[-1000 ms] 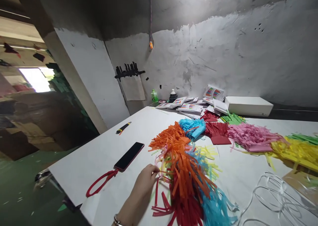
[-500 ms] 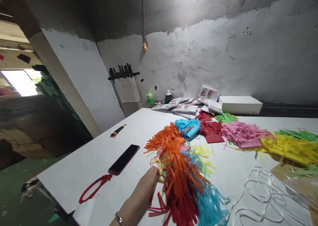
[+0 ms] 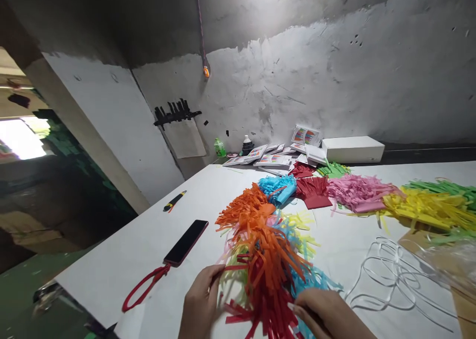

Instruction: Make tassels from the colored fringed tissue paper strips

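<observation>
My left hand (image 3: 203,297) is at the left side of a pile of fringed paper tassels. Its thumb and forefinger pinch the end of a thin red paper strip (image 3: 236,267). From the lower right my right hand (image 3: 329,311) reaches in, fingers curled and thumb tip against the lower fringe; what it grips, if anything, is hidden. Between the hands hang an orange tassel (image 3: 269,247) and a red tassel (image 3: 273,309). A blue tassel (image 3: 316,279) lies partly beneath, beside my right hand. Pale yellow fringe (image 3: 303,230) shows underneath.
A phone (image 3: 186,242) with a red strap and a utility knife (image 3: 174,201) lie left on the white table (image 3: 137,249). White cord (image 3: 394,274) is coiled at right. Pink (image 3: 362,192) and yellow tassels (image 3: 427,207) line the back, before packets (image 3: 273,160) and a white box (image 3: 353,149).
My right hand has come into view at the lower right of the pile. My left hand has moved down and left, drawing a red strip outward. The view has shifted slightly.
</observation>
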Demonstrator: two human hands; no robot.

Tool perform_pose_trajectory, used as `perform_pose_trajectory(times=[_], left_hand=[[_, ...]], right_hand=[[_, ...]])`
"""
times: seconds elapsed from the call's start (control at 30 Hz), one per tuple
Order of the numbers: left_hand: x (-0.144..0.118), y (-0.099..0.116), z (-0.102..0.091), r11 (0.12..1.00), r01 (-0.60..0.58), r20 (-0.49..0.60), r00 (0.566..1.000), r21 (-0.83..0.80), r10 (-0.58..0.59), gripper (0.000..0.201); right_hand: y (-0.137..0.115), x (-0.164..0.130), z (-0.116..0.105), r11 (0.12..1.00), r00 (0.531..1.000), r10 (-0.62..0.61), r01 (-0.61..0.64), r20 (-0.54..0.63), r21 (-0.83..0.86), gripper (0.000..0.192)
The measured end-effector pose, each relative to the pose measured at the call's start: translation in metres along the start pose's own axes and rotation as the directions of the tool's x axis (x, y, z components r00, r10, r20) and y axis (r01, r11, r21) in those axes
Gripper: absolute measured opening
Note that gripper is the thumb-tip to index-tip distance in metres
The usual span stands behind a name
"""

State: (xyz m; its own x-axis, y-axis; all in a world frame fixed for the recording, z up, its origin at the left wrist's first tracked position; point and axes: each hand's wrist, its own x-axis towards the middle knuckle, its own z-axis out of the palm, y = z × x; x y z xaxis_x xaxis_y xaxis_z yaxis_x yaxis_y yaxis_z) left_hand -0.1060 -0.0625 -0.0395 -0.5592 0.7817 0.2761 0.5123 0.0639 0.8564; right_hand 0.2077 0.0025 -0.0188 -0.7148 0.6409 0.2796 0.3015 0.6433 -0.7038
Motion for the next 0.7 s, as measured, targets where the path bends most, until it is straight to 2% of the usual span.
perform_pose_trajectory(times=[0.07, 0.17, 0.33, 0.43, 0.53, 0.6, 0.7], left_hand=[[-0.005, -0.006, 0.005, 0.996, 0.069, -0.056, 0.996, -0.048, -0.071, 0.033], [-0.010, -0.014, 0.018, 0.981, 0.144, -0.088, 0.984, -0.128, -0.156, 0.040], [-0.013, -0.020, 0.028, 0.969, 0.159, -0.150, 0.970, -0.191, -0.189, 0.046], [-0.011, -0.022, 0.030, 0.969, 0.155, -0.188, 0.963, -0.191, -0.191, 0.052], [-0.007, -0.023, 0.029, 0.975, 0.138, -0.185, 0.968, -0.175, -0.170, 0.056], [-0.007, -0.023, 0.026, 0.982, 0.108, -0.189, 0.972, -0.152, -0.137, 0.056], [-0.015, -0.016, 0.018, 0.997, 0.018, -0.281, 0.959, -0.071, -0.037, 0.053]], right_hand=[[-0.013, 0.033, 0.002, 0.999, 0.999, -0.035, 0.035, -0.005, 0.032, 0.037], [-0.022, 0.081, 0.013, 1.000, 0.999, -0.026, 0.027, -0.032, 0.016, 0.029], [-0.018, 0.135, 0.041, 0.999, 0.999, 0.007, -0.005, 0.032, -0.051, 0.021], [-0.020, 0.146, 0.055, 0.995, 0.994, 0.021, -0.010, 0.106, -0.099, 0.024], [-0.026, 0.144, 0.060, 0.988, 0.990, 0.015, 0.008, 0.143, -0.157, 0.025], [-0.028, 0.138, 0.056, 0.978, 0.991, 0.010, 0.019, 0.136, -0.207, 0.023], [-0.031, 0.123, 0.041, 0.958, 0.992, -0.007, 0.042, 0.122, -0.285, 0.021]])
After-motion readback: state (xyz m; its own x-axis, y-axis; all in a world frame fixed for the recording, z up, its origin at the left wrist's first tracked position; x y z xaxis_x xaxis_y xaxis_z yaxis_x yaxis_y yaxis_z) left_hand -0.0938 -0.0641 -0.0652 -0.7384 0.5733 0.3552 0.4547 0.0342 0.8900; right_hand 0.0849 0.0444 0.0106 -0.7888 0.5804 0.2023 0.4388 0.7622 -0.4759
